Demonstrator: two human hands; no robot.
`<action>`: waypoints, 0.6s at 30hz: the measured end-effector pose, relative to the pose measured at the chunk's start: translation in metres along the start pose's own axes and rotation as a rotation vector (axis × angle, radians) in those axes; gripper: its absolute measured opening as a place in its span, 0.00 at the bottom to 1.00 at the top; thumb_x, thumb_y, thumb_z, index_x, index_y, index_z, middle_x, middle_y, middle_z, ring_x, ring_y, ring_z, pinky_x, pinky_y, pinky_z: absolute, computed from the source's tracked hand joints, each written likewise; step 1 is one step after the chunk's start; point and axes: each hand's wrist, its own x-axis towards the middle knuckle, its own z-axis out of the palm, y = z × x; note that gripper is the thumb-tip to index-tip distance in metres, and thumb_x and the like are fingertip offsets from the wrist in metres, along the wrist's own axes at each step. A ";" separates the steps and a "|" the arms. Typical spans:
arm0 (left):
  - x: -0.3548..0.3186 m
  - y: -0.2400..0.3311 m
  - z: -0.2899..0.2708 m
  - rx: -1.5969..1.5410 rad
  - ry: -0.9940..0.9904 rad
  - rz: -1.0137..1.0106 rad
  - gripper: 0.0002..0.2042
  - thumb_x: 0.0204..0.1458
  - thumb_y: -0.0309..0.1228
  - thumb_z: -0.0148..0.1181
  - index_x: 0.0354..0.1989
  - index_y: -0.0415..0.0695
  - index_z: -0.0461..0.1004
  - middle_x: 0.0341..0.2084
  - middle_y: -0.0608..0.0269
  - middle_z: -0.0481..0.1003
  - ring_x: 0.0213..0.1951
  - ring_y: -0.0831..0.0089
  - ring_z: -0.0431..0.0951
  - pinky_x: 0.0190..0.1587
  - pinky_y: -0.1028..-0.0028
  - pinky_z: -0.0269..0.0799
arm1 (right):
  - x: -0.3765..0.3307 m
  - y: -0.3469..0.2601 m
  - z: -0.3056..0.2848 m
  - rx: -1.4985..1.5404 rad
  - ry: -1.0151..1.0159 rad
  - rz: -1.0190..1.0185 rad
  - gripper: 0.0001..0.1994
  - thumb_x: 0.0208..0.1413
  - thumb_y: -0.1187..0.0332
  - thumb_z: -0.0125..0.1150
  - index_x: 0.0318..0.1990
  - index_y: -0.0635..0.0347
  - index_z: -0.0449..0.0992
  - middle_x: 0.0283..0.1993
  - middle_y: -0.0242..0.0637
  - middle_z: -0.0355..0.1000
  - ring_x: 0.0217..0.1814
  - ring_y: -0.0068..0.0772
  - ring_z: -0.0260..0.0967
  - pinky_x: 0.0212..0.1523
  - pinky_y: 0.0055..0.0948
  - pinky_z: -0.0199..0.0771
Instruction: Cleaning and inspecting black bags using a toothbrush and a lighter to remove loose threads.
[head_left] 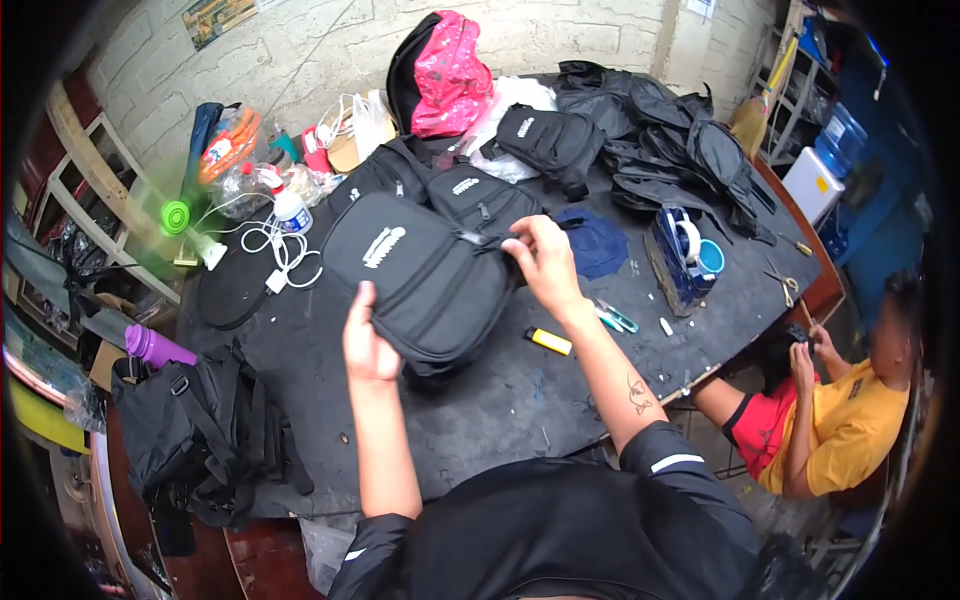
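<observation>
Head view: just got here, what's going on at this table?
A person holds a rounded black fabric bag with white print tilted over the dark worktable. The left hand grips its lower-left edge; the right hand pinches its upper-right edge, near a zipper. More black fabric bags and a pink patterned backpack lie or stand behind it. At right, a seated co-worker in a yellow shirt handles a small dark item, too small to identify.

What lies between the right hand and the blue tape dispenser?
In the head view, a flat dark blue piece, apparently cloth, lies between the right hand and the tape dispenser.
</observation>
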 end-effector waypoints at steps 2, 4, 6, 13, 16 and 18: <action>-0.003 0.009 -0.026 0.105 -0.027 0.083 0.24 0.59 0.41 0.43 0.59 0.37 0.57 0.56 0.51 0.64 0.57 0.59 0.64 0.59 0.59 0.60 | -0.019 0.027 -0.005 0.011 -0.008 0.175 0.09 0.47 0.69 0.61 0.31 0.62 0.68 0.29 0.39 0.67 0.29 0.44 0.65 0.31 0.33 0.67; -0.007 0.003 -0.072 0.130 0.054 0.070 0.27 0.58 0.44 0.45 0.60 0.39 0.55 0.57 0.52 0.62 0.58 0.56 0.63 0.58 0.56 0.60 | -0.051 0.069 -0.020 -0.440 -0.294 0.294 0.11 0.45 0.65 0.61 0.34 0.60 0.71 0.34 0.43 0.70 0.39 0.46 0.69 0.39 0.41 0.69; -0.013 -0.006 -0.107 0.145 0.176 -0.005 0.27 0.56 0.42 0.48 0.60 0.39 0.56 0.57 0.52 0.62 0.58 0.56 0.63 0.59 0.56 0.59 | -0.084 0.089 -0.029 -0.711 -0.541 0.543 0.14 0.40 0.63 0.66 0.34 0.59 0.72 0.40 0.42 0.68 0.47 0.48 0.65 0.45 0.44 0.66; -0.009 -0.034 -0.103 0.191 0.264 -0.064 0.16 0.42 0.24 0.56 0.41 0.30 0.71 0.38 0.48 0.75 0.42 0.58 0.76 0.50 0.63 0.71 | -0.094 0.099 -0.036 -0.271 -0.088 0.429 0.08 0.49 0.68 0.58 0.32 0.62 0.70 0.27 0.45 0.70 0.32 0.47 0.70 0.33 0.39 0.68; -0.023 -0.040 -0.072 0.069 0.180 0.039 0.12 0.38 0.20 0.51 0.32 0.27 0.73 0.34 0.45 0.75 0.37 0.56 0.77 0.46 0.61 0.74 | -0.062 -0.013 -0.034 0.245 -0.265 0.489 0.08 0.52 0.67 0.58 0.30 0.63 0.70 0.23 0.39 0.70 0.27 0.31 0.71 0.31 0.29 0.69; -0.024 -0.038 -0.101 -0.077 -0.176 0.018 0.12 0.37 0.20 0.49 0.31 0.26 0.73 0.34 0.45 0.75 0.37 0.54 0.77 0.46 0.61 0.74 | -0.068 -0.080 -0.032 0.371 -0.697 0.271 0.07 0.51 0.69 0.59 0.29 0.63 0.70 0.21 0.34 0.68 0.25 0.20 0.66 0.28 0.25 0.67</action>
